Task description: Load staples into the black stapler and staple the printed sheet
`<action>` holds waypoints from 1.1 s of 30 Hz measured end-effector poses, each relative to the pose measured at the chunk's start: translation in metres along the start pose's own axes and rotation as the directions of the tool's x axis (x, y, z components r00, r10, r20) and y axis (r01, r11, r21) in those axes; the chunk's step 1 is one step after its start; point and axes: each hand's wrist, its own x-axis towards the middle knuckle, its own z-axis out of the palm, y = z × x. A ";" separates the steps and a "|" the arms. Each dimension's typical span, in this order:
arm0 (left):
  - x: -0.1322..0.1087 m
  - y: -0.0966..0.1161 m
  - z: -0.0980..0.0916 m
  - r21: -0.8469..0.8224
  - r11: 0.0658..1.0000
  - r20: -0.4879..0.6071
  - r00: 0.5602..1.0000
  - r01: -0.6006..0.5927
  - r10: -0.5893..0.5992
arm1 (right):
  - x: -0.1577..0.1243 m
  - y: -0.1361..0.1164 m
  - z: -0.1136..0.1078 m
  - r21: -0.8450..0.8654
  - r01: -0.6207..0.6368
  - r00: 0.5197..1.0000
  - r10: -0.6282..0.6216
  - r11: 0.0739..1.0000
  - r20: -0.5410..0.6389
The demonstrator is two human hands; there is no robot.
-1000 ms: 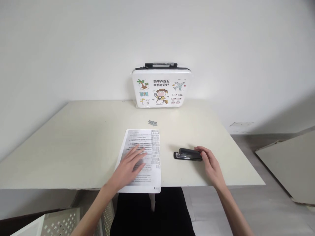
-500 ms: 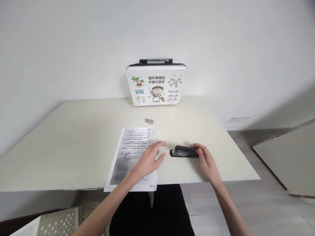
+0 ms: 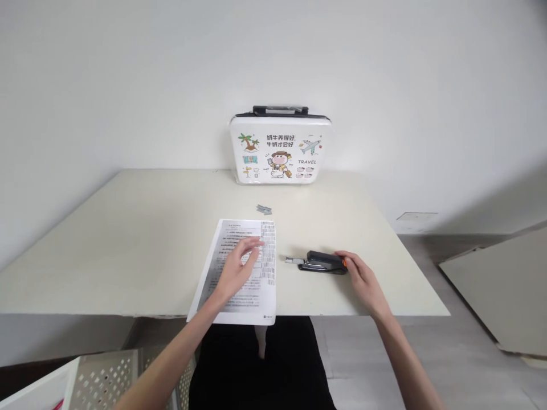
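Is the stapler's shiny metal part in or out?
Out: the metal slide sticks past the front end of the black stapler, pointing toward the printed paper.

Grips the rear of the black stapler (image 3: pixel 325 262) with the right hand (image 3: pixel 363 280), with metal rail (image 3: pixel 294 260) extended toward the printed paper (image 3: pixel 256 289), and holds the left hand (image 3: pixel 236 267) over that paper.
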 end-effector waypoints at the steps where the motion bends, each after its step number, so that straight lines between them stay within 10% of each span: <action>1: -0.003 -0.001 -0.002 -0.015 1.000 0.002 1.000 -0.001 0.001 | 0.001 0.000 -0.002 -0.012 -0.009 1.000 0.009 1.000 0.023; 9: -0.032 0.011 -0.003 -0.289 0.943 0.079 0.986 0.163 -0.146 | 0.007 -0.021 0.006 -0.265 0.166 0.980 -0.131 0.950 0.147; 13: -0.034 0.021 0.021 -0.692 0.646 0.102 0.931 0.320 -0.351 | -0.006 -0.054 0.013 -0.257 0.340 0.940 -0.318 0.905 0.125; 20: -0.012 0.041 0.049 -0.917 -0.029 0.347 0.757 0.399 -0.553 | -0.033 -0.109 0.034 -0.384 0.798 0.559 -0.809 0.465 0.183; 26: -0.009 0.040 0.045 -0.940 -0.075 0.311 0.743 0.334 -0.593 | -0.040 -0.110 0.049 -0.441 0.835 0.439 -0.881 0.329 0.175; 33: -0.013 0.028 0.034 -0.943 -0.001 0.268 0.760 0.332 -0.592 | -0.044 -0.101 0.043 -0.447 0.782 0.518 -0.852 0.434 0.079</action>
